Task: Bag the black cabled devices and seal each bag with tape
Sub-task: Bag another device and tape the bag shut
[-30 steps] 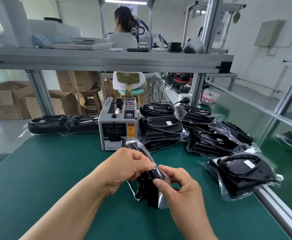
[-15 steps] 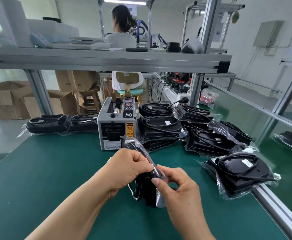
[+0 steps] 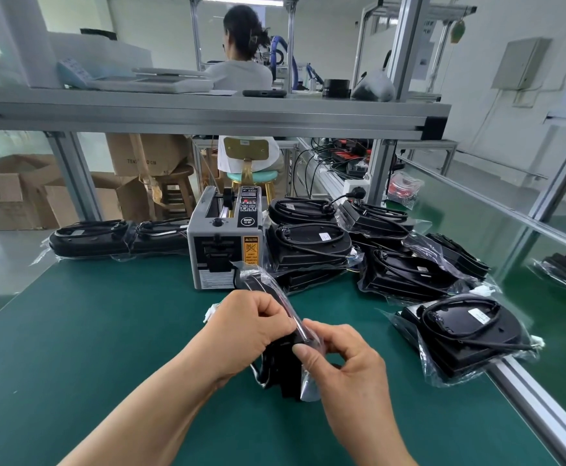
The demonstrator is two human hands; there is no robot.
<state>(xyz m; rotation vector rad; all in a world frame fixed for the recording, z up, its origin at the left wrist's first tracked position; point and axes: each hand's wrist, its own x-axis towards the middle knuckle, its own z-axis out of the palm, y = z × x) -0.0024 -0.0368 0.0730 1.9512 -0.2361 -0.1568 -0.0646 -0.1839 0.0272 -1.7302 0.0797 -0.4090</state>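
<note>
Both the left hand (image 3: 251,331) and right hand (image 3: 348,361) pinch the clear plastic bag (image 3: 276,290) around the black cabled device (image 3: 281,368) above the green desk (image 3: 90,331); fold the flap flat before taping (grey dispenser (image 3: 224,243) sits just behind).

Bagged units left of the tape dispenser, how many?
2. The left bagged unit lies at the far edge of the green table; the second bagged unit lies between it and the tape dispenser. Their bags overlap; another could hide underneath.
</note>
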